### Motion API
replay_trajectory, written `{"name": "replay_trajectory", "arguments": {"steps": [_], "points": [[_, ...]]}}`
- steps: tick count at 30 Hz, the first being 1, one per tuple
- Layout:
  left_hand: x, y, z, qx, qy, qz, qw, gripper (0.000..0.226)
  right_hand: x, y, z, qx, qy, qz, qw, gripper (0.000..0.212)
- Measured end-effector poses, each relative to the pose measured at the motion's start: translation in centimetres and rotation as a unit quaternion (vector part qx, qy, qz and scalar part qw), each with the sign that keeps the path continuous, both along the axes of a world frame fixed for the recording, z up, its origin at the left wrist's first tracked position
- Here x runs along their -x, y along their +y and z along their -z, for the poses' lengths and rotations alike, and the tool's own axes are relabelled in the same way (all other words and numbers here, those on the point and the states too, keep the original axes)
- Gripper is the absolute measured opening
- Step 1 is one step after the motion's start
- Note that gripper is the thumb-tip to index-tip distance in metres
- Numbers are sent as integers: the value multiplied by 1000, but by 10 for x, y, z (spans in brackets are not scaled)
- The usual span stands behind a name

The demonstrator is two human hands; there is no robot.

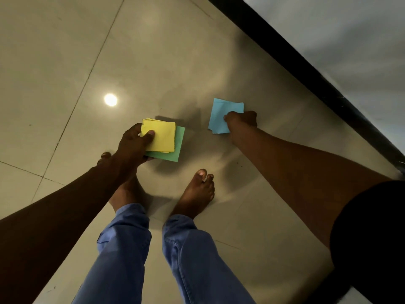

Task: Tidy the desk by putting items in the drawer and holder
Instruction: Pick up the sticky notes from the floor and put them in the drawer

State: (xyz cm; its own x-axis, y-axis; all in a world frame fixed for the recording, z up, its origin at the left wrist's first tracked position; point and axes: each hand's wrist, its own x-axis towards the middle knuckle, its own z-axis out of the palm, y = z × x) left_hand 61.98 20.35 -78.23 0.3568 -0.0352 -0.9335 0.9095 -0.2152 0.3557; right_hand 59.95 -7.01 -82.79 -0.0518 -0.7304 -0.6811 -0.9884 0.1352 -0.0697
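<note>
I see my left hand (133,143) gripping a stack of yellow paper squares (160,137) with green squares (175,148) beneath, thumb pressed on the top yellow sheet and fingers curled underneath, while my right hand (240,120) pinches a few light blue paper squares (219,115) low over the glossy tiled floor (65,62), well apart from the other stack. The sheets are plain, slightly fanned and uneven at their edges. My right fingers are hidden behind the blue sheets, my left foot (125,189) is partly covered by my left arm, and I cannot tell whether the blue paper touches the floor.
</note>
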Motion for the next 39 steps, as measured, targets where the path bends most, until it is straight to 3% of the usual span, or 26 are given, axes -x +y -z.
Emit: {"name": "replay_trajectory", "arguments": {"steps": [5, 9, 19, 23, 27, 34, 39], "points": [[0, -1, -3, 19, 15, -24, 999, 37, 11, 3, -9, -41, -43, -24, 998, 66], [-10, -2, -13, 41, 18, -35, 998, 34, 18, 10, -23, -104, -146, 18, 984, 55], [-35, 5, -49, 144, 57, -87, 984, 37, -7, 60, -87, -274, -222, -16, 936, 18], [-47, 13, -57, 157, 34, -101, 982, 30, -29, 82, -92, -302, -232, -48, 923, 38], [-62, 32, -57, 115, -3, -114, 987, 31, -55, 113, -93, -333, -243, -80, 908, 50], [-71, 58, -49, 78, -34, -131, 988, 32, -82, 159, -93, -380, -242, -26, 892, 26], [-72, 68, -45, 77, -32, -160, 984, 32, -90, 189, -81, -405, -245, -41, 880, 72]]}}
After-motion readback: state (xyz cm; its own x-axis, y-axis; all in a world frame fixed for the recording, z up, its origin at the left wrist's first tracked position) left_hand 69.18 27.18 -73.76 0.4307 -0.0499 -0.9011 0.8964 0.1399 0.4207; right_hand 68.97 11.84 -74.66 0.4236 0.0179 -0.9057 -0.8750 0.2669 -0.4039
